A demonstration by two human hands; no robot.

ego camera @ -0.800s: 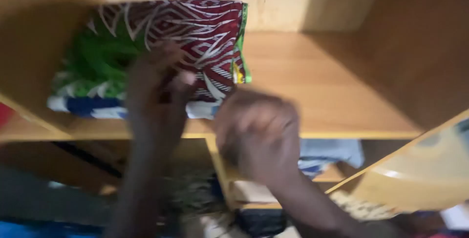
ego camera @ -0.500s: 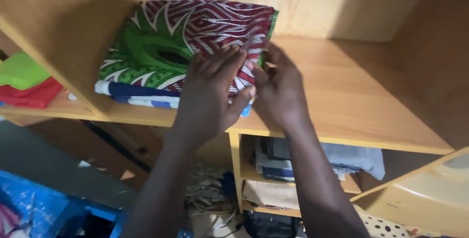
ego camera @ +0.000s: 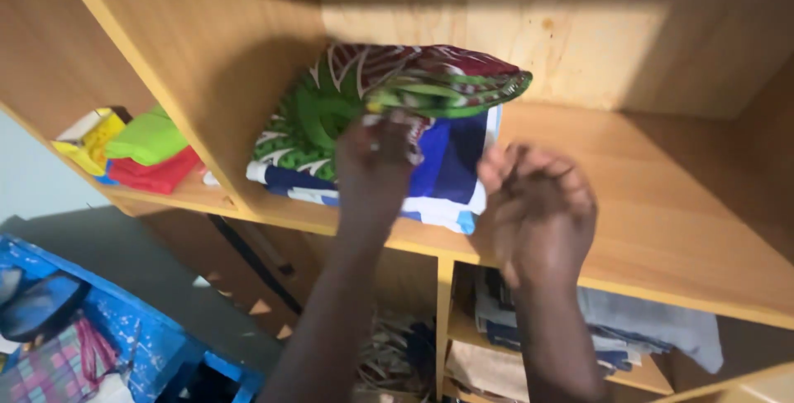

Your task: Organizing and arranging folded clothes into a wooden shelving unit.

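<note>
Green-and-maroon patterned cloth [ego camera: 413, 89], lifted at its near edge by the closed left hand [ego camera: 379, 151], lies just above and left of the empty, half-curled right hand [ego camera: 538, 205].

Warm light hits the back panel [ego camera: 496, 31] above; my hands blur in motion, shadow pooling at upper left.
</note>
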